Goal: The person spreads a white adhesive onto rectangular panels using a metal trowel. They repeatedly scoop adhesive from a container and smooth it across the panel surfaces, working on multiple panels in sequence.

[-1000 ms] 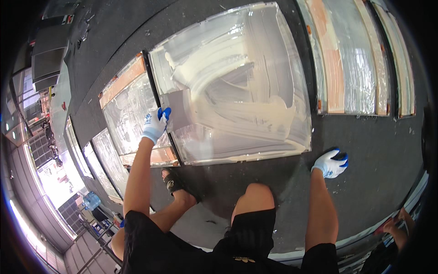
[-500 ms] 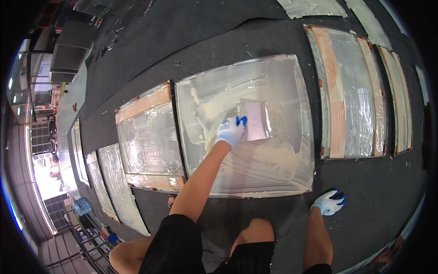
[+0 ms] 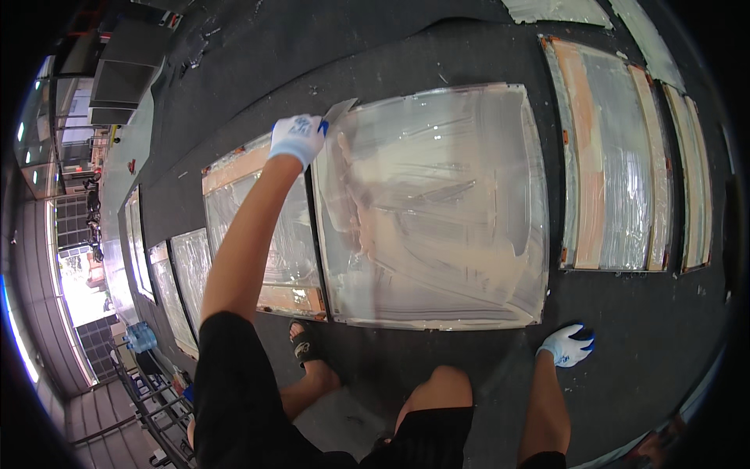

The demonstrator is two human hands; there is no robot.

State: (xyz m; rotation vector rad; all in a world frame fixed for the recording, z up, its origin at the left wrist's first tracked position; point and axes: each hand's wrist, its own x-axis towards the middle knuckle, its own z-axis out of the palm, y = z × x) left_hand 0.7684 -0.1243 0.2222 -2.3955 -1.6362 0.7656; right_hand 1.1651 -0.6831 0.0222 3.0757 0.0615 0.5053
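My left hand, in a white glove with blue palm and fingers, grips a thin flat scraper. It is at the far left corner of a large panel lying on the dark floor. A milky, cream-coloured coating covers the panel, with streaks and ridges across it; a thicker ridge runs down its left part. Gloved alike, my right hand leans on the floor near the panel's near right corner, fingers apart and holding nothing.
Left of the big panel lies another coated panel with orange-tan strips, narrower panels beyond it. To the right are similar striped panels. Dark matting covers the floor. A metal rack and a blue water bottle stand at the lower left.
My left hand has moved with the scraper from the panel's middle to its far left corner. The coating there shows fresh streaks and a ridge. My right hand stays on the floor.
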